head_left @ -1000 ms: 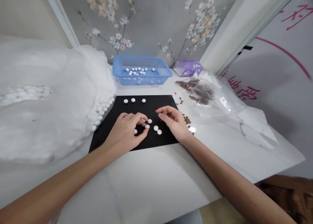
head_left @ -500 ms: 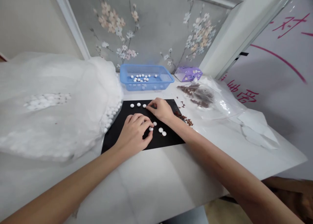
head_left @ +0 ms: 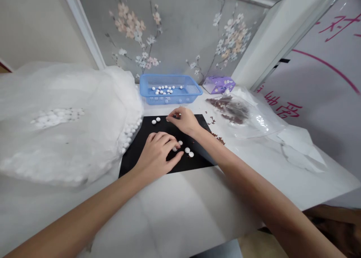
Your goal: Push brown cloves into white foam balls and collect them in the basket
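Head view | blue plastic basket point(head_left: 169, 76): white tablets point(head_left: 163, 89) inside | left hand point(head_left: 156, 156), right hand point(head_left: 182, 121): grips narrow, any hold unclear

wht board point(head_left: 316, 77) | red hand-written Chinese chars point(head_left: 337, 27) | top rt: 对 | lower row: illegible

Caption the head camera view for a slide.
Left hand beside small white round pieces on a black mat, right hand at its far edge, blue plastic basket of more beyond.
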The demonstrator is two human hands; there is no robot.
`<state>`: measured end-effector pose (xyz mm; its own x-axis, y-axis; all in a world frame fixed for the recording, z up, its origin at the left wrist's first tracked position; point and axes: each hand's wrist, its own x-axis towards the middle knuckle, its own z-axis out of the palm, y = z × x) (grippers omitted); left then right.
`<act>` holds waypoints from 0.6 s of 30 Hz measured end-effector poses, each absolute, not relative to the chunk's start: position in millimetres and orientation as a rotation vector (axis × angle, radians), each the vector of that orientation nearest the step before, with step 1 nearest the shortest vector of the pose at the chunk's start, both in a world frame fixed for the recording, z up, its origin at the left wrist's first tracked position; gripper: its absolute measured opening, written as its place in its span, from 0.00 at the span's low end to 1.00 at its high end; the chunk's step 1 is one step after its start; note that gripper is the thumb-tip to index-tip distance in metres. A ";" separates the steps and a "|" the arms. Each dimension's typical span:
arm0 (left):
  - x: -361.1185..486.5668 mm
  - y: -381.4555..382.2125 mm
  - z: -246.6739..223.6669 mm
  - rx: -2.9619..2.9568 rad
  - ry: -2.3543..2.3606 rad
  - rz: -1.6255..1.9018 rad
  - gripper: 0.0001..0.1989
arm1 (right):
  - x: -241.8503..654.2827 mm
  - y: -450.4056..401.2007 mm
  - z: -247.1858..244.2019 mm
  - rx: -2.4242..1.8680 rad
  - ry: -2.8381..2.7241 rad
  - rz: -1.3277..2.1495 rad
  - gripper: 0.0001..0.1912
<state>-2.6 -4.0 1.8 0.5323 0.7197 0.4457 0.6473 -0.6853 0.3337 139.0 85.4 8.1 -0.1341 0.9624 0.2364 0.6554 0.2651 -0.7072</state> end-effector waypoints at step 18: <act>-3.6 -6.4 -3.0 2.532 0.991 1.073 0.03 | 203.0 15.6 17.9 -1.569 -1.715 0.871 0.11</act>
<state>-3.6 -6.4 -3.0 0.5065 0.6600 0.5548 0.5010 -0.7490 0.4336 203.0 15.6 17.9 -0.0752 0.9968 0.0263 0.5669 0.0644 -0.8213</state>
